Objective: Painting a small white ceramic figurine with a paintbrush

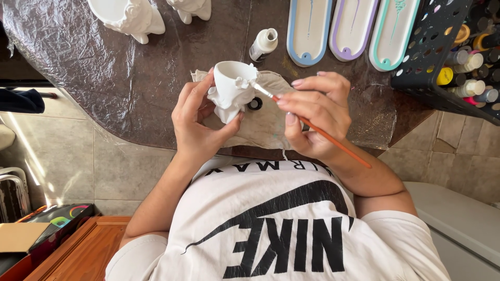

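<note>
My left hand (195, 122) grips a small white ceramic pot (232, 88) shaped like a figure, held tilted over a stained cloth (268, 130). My right hand (317, 112) pinches a thin orange-handled paintbrush (333, 140). The brush's white-loaded tip touches the pot's upper right side. Just past the pot stands an open white paint bottle (263, 44), and its black cap (255, 103) lies on the cloth by the pot.
Plastic film covers the dark table (130, 78). Two more white figure pots (130, 18) stand at the far left. Three oval trays, blue (308, 28), purple and teal, lie at the far right beside a black crate (442, 47) of paint bottles. Tiled floor lies below the table's edge.
</note>
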